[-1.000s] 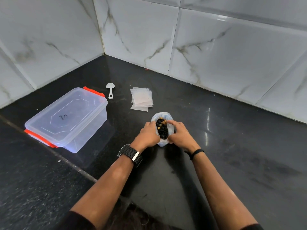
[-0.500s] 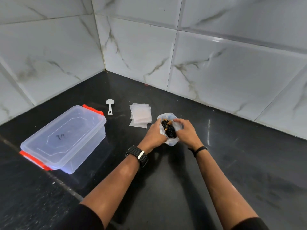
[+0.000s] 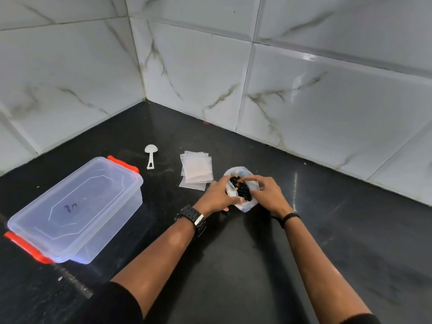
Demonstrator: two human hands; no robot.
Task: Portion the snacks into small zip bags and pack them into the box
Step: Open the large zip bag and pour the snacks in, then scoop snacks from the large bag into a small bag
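A white plastic snack bag (image 3: 245, 206) stands on the black counter, its mouth held apart so the dark and orange snacks (image 3: 242, 189) show. My left hand (image 3: 218, 196) grips the bag's left rim. My right hand (image 3: 266, 191) pinches the right rim. A stack of small clear zip bags (image 3: 196, 169) lies flat just left of the snack bag. The clear plastic box (image 3: 77, 211) with red clips sits at the left with its lid on. A white scoop (image 3: 150, 155) lies between the box and the zip bags.
White marble-look tiled walls (image 3: 304, 101) meet in a corner behind the counter. The black counter (image 3: 350, 242) stretches to the right and toward me. A seam (image 3: 70, 277) crosses the counter below the box.
My hands keep hold of the snack bag and have spread its mouth a little wider. The view has tilted up, so more wall shows.
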